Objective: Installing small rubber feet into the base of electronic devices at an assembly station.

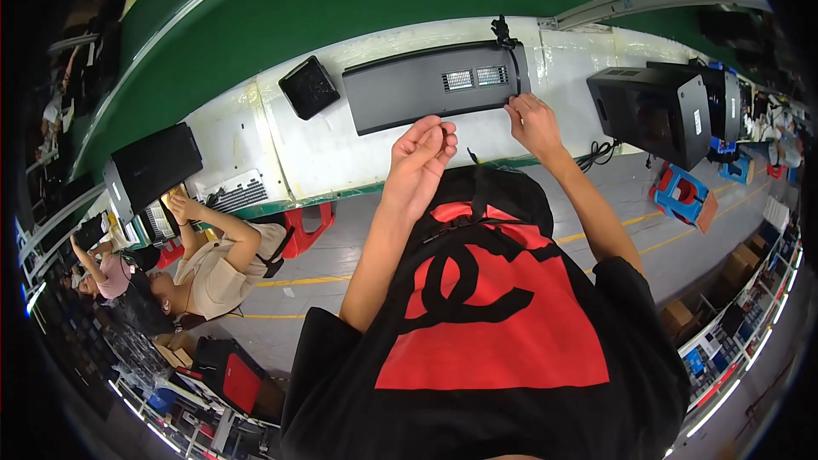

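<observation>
Head camera view: a long dark grey case (396,89) lies flat on the white table (324,158), straight ahead of the person and just beyond both hands. Two slotted openings (475,77) show on its upper face, toward its right end. The right hand (535,123) is at the near edge of the case, close to its right corner, with thumb and fingertips bent in toward it and seemingly touching. The fingers hide the spot, so I cannot tell whether they are clamped on the edge, or on the black cable (516,68) that runs down across that end from a black plug (501,31) near the far edge. The left hand (422,149) is raised, palm turned up, in front of the near edge around the middle of the case. Its fingers are curled and the thumb is drawn in close to them; whether something small is pinched there I cannot tell.

Left of the case is a black tray (308,89), just beside it. Well apart on the right stands another black case (652,115), with coiled cable (596,153) near it at the table's edge. Farther left, a co-worker (223,268) reaches toward a black box (153,166) near a keyboard (239,192).
</observation>
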The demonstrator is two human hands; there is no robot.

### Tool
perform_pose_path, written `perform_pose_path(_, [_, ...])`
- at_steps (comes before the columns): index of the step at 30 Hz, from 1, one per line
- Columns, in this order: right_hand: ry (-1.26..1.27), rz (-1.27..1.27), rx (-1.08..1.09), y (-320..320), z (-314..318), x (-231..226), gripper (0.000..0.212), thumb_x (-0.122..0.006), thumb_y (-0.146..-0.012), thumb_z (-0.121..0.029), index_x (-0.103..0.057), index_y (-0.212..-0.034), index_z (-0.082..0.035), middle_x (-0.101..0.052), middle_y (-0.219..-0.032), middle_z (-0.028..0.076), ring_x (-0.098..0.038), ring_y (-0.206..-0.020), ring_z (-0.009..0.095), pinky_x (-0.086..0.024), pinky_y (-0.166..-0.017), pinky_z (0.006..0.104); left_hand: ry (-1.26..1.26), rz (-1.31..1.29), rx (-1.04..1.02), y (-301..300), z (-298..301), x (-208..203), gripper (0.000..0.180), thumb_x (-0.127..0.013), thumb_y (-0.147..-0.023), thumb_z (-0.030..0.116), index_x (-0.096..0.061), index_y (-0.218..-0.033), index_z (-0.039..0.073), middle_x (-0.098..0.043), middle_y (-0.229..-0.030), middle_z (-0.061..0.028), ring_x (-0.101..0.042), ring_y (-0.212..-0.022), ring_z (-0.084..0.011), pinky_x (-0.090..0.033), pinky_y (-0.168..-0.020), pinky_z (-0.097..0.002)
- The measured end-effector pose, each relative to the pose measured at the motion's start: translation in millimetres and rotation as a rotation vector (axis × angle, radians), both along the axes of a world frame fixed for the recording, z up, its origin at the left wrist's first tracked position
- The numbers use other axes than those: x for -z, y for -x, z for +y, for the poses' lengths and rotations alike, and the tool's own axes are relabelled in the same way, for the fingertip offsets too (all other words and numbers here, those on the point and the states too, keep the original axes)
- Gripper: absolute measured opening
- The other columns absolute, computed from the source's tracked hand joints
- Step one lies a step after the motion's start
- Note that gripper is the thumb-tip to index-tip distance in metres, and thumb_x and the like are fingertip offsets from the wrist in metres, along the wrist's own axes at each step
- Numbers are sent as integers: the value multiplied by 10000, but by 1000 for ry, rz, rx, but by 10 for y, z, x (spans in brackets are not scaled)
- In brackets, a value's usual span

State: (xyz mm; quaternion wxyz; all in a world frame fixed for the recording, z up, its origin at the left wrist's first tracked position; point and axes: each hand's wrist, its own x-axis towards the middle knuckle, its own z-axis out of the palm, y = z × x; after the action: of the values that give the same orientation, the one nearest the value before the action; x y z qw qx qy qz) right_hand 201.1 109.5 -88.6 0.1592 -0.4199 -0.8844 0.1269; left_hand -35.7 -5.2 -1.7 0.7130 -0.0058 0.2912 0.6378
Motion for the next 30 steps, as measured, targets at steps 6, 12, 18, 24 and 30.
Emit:
perform_pose_path(6, [312, 338, 189, 406, -163, -984, 145, -683, -787, -51, -672, -924, -3, -622, -762, 83, -568, -690, 203, -447, -656, 290, -190, -246, 4, -68, -13, -319, 157, -602, -919, 93, -593, -1072, 60, -649, -978, -79, -603, -877, -162, -496, -810, -281])
perform_pose_path(12, [65, 699, -79, 847, -522, -1967, 275, -708, -652, 88, -684, -913, 4, -618, -799, 77, -596, -721, 216, -466, -644, 303, -132, -58, -22, -93, -40, -610, 151, -603, -922, 95, -592, -1068, 58, -678, -957, -82, -618, -872, -151, -498, -818, -293])
perform_pose_path(18, [-170, 472, -169, 862, -558, -1793, 277, -754, -632, 49, -688, -892, -18, -601, -793, 51, -589, -700, 217, -463, -609, 317, 9, 194, -55, -130, -132, -508, 174, -624, -894, 25, -581, -1060, -1, -691, -921, -97, -648, -836, -142, -520, -796, -276])
perform_pose_path(24, [-36, 395, -206, 837, -660, -1587, 217, -734, -659, 42, -656, -853, -19, -579, -763, 42, -575, -676, 220, -455, -589, 311, 164, 231, 37, -130, -274, -257, 181, -654, -866, 7, -610, -1039, -23, -693, -922, -100, -659, -864, -152, -519, -804, -261])
perform_pose_path(30, [224, 419, -80, 884, -594, -1019, 130, -687, -698, 30, -628, -802, -22, -577, -747, 73, -572, -671, 246, -471, -605, 322, 252, 415, 157, 10, -229, 39, 236, -577, -945, 167, -615, -1085, -19, -681, -1000, -108, -658, -854, -170, -509, -810, -270])
